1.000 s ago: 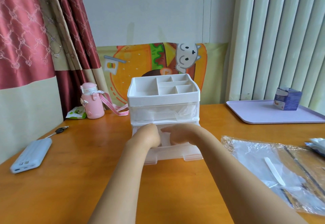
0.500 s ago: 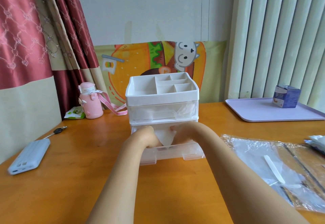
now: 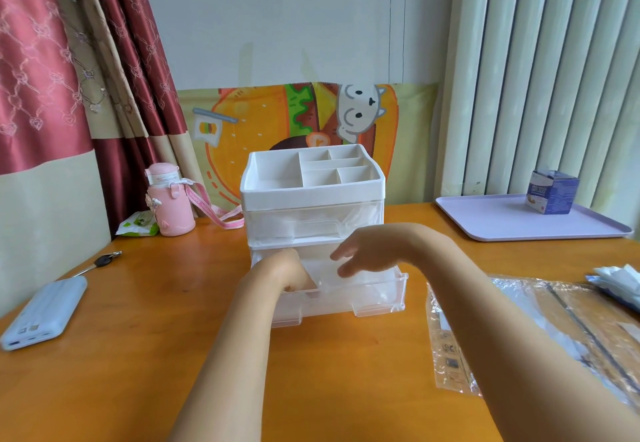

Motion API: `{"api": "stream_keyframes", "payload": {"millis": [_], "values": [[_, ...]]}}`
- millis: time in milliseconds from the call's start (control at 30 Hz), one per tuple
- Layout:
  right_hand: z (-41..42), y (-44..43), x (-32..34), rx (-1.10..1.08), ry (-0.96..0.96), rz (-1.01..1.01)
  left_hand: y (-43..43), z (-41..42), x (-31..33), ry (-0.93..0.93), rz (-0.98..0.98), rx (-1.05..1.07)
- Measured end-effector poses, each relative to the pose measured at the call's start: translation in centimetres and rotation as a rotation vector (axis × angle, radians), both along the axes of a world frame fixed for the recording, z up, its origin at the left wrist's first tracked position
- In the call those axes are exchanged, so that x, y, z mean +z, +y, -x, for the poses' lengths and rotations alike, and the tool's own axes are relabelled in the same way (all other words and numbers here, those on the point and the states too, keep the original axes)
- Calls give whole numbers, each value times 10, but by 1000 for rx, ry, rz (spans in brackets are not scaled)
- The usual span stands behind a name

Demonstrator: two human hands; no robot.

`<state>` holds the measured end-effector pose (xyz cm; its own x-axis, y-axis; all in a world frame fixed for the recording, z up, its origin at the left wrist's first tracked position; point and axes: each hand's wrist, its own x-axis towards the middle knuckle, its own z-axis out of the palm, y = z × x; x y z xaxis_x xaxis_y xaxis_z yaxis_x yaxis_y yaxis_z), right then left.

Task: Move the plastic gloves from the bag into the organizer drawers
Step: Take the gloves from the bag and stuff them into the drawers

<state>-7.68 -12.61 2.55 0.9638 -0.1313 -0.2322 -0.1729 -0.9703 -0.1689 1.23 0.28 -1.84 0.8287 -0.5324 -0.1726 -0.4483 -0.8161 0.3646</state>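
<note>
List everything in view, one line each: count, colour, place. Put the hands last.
organizer: one, white, middle of table, towards the back
upper drawer: one, clear, pushed in
lower drawer: one, clear, pulled out
plastic gloves: count unclear, translucent, in lower drawer
bag: one, clear, flat on table, right
bottle: one, pink, left of organizer
packet: one, green-white, beside bottle
key: one, dark-headed, table left
power bank: one, pale blue, table's left edge
tray: one, lilac, back right
box: one, blue, on tray
table: one, orange wood
left hand: in lower drawer, fingers hidden
right hand: fingers relaxed, over lower drawer
</note>
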Motion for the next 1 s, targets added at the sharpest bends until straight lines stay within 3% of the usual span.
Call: {"api": "stream_keyframes", "payload": {"millis": [100, 300, 433, 567, 667, 800, 1000], "values": [[17, -9, 11, 22, -80, -60, 1, 3, 5, -21, -8, 21], [58, -45, 20, -27, -418, -169, 7, 20, 32, -113, 64, 75], [93, -76, 8, -143, -553, -204, -3, 54, 41, -304, 391, -74], [123, -106, -13, -351, -584, -182, -36, 99, 29, -329, 622, -270], [143, -131, -31, -496, -603, -175, -66, 123, 0, -302, 612, -400], [165, -168, -59, -632, -491, -137, -93, 140, -46, -165, 478, -527], [190, -212, -95, -844, -425, -153, -100, 121, -92, -105, 359, -559]]}}
